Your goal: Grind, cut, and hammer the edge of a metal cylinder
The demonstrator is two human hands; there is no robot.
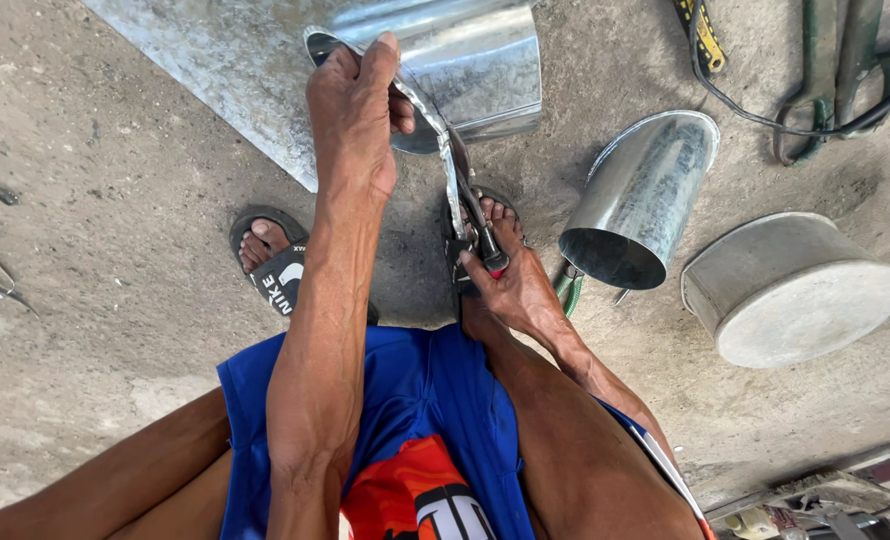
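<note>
Two hands at work below me: my left hand (353, 110) pinches the rim of a bent galvanised sheet cylinder (465, 60) on the concrete floor (115, 220), while my right hand (513, 290) is closed round the handles of tin snips (475, 225) biting its edge; a metal bucket (645, 200) lies just beside

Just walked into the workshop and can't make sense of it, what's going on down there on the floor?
A person sits low over a concrete floor. The left hand grips the rim of a rolled sheet-metal piece, while the right hand holds tin snips with their blades at that rim, where a thin curled strip hangs. Beside them lie a shiny metal cylinder on its side and a round metal pan.
</note>
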